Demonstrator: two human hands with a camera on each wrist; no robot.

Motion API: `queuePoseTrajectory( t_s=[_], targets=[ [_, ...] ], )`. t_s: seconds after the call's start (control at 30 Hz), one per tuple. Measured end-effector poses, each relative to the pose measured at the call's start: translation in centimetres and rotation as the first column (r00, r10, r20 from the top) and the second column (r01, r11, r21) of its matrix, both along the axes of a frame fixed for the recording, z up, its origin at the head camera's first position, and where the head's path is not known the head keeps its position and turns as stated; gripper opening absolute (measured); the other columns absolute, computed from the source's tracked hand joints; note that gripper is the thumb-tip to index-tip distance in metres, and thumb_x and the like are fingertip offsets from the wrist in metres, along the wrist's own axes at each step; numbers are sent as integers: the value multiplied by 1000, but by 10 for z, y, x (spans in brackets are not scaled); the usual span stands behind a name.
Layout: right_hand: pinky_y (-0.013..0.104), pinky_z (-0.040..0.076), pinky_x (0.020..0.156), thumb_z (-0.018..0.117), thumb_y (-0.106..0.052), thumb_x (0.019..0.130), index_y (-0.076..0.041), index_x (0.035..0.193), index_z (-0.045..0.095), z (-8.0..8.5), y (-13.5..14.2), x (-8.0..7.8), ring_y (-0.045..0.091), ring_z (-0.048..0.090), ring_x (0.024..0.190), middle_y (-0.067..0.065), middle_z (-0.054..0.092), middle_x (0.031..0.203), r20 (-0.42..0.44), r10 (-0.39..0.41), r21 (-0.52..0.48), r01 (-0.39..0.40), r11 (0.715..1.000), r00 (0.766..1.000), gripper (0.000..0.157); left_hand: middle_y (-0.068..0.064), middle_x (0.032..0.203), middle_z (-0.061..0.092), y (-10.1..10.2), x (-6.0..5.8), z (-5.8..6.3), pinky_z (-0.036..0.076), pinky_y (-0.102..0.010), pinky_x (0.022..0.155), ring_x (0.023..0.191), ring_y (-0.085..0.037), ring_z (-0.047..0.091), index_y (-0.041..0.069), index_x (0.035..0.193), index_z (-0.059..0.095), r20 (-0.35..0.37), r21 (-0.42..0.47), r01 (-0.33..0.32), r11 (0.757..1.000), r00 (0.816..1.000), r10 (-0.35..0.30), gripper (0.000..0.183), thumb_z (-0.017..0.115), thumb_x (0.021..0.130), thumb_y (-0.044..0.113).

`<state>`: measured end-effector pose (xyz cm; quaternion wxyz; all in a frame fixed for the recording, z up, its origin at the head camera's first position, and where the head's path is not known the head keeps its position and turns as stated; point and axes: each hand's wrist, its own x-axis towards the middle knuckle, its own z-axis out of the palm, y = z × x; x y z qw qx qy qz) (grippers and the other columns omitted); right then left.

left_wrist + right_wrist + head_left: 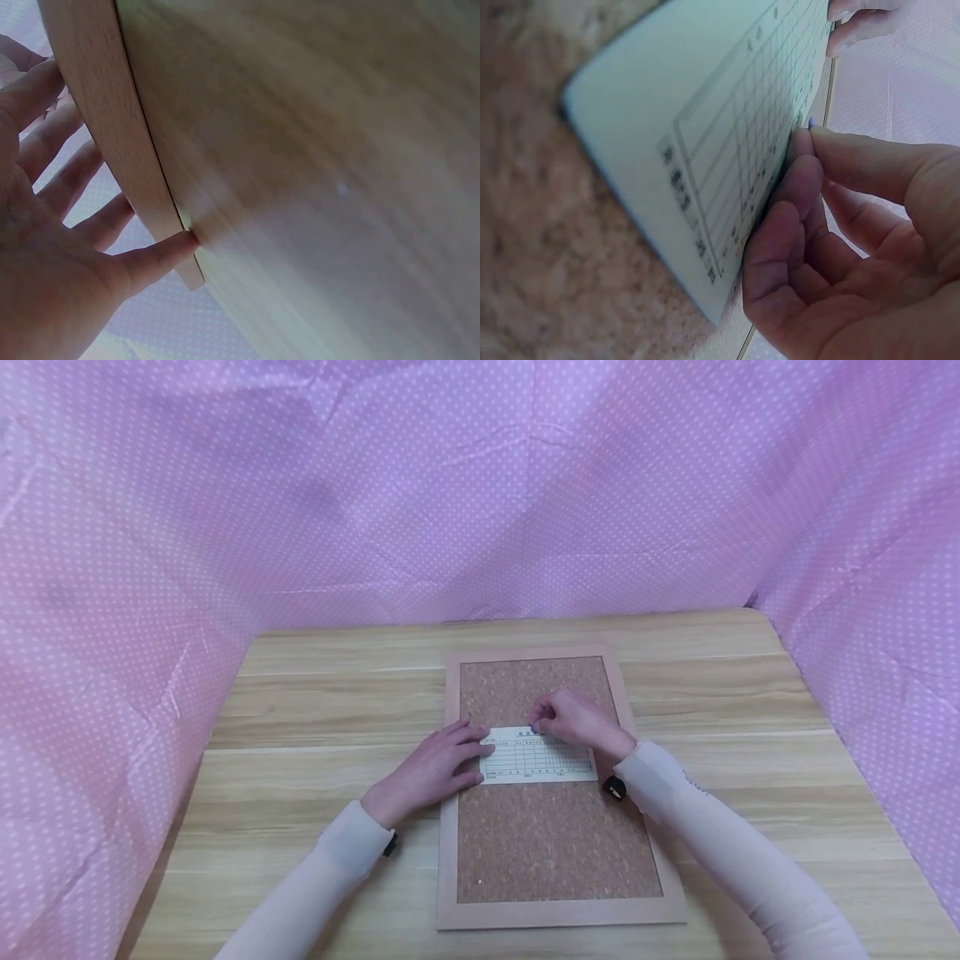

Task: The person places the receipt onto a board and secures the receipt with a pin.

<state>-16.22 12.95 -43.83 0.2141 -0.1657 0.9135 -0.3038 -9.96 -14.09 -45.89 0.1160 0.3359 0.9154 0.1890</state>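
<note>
A printed paper form (536, 760) with a ruled grid lies across the cork board (551, 843), which has a pale wooden frame. My left hand (427, 768) is spread at the form's left end, fingertips resting on its edge. In the left wrist view, the fingers of that hand (67, 232) reach over the board's frame (127, 135). At the form's top edge, near its middle, my right hand (573, 718) pinches a small blue push pin (534, 727) between thumb and fingers. The right wrist view shows only a bit of the pin (811, 121); the fingers hide the rest.
The board lies flat on a wood-grain table (322, 693), its long side running away from me. Pink dotted cloth (480, 510) hangs behind the table and along both sides. A dark object (615, 788) shows under the right wrist, over the frame's edge.
</note>
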Motion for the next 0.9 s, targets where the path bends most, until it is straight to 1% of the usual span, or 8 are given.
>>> queuePoseTrajectory(
  t_s=[0.3, 0.6, 0.9],
  targets=[
    [32, 45, 71, 70, -10, 96, -13, 95, 76, 2, -2, 1, 17, 59, 78, 0, 70, 90, -15, 8, 27, -8, 1000, 1000, 7, -10, 154, 51, 0, 1, -1, 32, -60, 118, 151, -39, 32, 10, 139, 67, -9, 5, 1, 1000, 1000, -1, 47, 73, 98, 32],
    [32, 46, 72, 71, -11, 95, -13, 95, 77, 1, -2, -1, 17, 60, 79, 0, 72, 90, 6, 5, 30, -5, 1000, 1000, 6, -9, 155, 51, 1, 0, -3, 32, -61, 117, 152, -38, 31, 11, 139, 67, 2, -1, -5, 1000, 1000, 5, 47, 73, 98, 32],
    [32, 46, 73, 70, -12, 94, -12, 98, 77, 2, -5, -2, 18, 60, 80, 1, 73, 94, 18, -14, 69, 12, 998, 1000, 8, -9, 154, 51, 0, 0, -1, 32, -62, 117, 152, -38, 31, 11, 139, 67, 4, 2, -4, 1000, 1000, 4, 46, 73, 98, 31]
  ],
)
